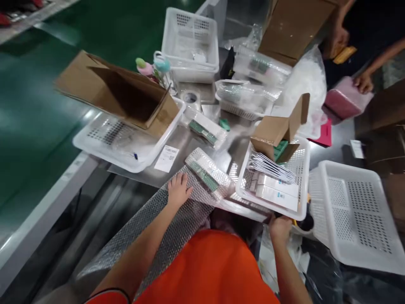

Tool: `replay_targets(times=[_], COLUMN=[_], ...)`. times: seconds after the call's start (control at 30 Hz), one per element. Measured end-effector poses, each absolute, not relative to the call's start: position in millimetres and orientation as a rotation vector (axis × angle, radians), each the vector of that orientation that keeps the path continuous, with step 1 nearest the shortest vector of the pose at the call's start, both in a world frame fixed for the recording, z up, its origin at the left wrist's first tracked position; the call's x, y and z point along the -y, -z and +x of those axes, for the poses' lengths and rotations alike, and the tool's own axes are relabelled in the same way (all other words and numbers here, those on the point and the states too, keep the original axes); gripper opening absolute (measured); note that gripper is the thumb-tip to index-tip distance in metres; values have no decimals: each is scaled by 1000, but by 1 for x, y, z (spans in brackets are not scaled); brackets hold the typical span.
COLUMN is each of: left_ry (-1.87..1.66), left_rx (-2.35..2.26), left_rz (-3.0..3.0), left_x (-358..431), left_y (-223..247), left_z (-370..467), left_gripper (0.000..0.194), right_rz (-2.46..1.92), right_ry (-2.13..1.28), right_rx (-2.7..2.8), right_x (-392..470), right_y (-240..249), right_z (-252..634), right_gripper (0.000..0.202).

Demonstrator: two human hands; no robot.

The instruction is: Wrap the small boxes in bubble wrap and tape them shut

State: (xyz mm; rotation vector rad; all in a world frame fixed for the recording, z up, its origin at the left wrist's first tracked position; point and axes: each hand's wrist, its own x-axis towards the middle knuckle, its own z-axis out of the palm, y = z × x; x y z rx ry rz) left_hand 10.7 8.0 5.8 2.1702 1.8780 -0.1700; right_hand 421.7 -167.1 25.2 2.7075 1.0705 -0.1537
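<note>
My left hand (179,189) lies with fingers spread on a sheet of bubble wrap (177,228), which hangs over the table's front edge toward my lap. Just beyond it is a bubble-wrapped pack (205,173) with a green circuit board showing through. Another wrapped board (204,131) rests farther back. Down at the near edge of a white basket (242,185), my right hand (280,230) has its fingers mostly hidden. A black and yellow object (305,221) is close beside it, partly covered by the basket. White folded papers (272,166) and small white boxes (274,191) fill that basket.
An open cardboard box (126,90) stands in a left white tray (136,164). A label sheet (166,158), a tape roll (190,99) and more baskets (190,69) crowd the table. An empty white basket (357,215) sits right. A co-worker's hand (363,82) holds a pink pack (346,99).
</note>
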Motion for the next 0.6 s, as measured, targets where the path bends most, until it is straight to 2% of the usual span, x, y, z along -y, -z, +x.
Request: replay_targets(times=[0.17, 0.3, 0.4, 0.5, 0.6], left_ry=[200, 186, 126, 41, -14], left_rx=[-1775, -1738, -1727, -1737, -1755], left_rz=[2172, 2149, 2113, 2079, 2055], left_x=[-21, -23, -22, -19, -16], left_y=[-5, -4, -2, 0, 2], left_z=[0, -8, -13, -16, -17], left_gripper=[72, 76, 78, 76, 71], right_rz=[2727, 2625, 2341, 2077, 1943], right_ry=[322, 648, 806, 786, 750], right_rx=[-1062, -1605, -1914, -2065, -2123], right_x=[220, 235, 161, 61, -4], right_y=[-39, -54, -58, -58, -49], right_z=[403, 349, 276, 192, 134], right_gripper=[49, 45, 43, 44, 41])
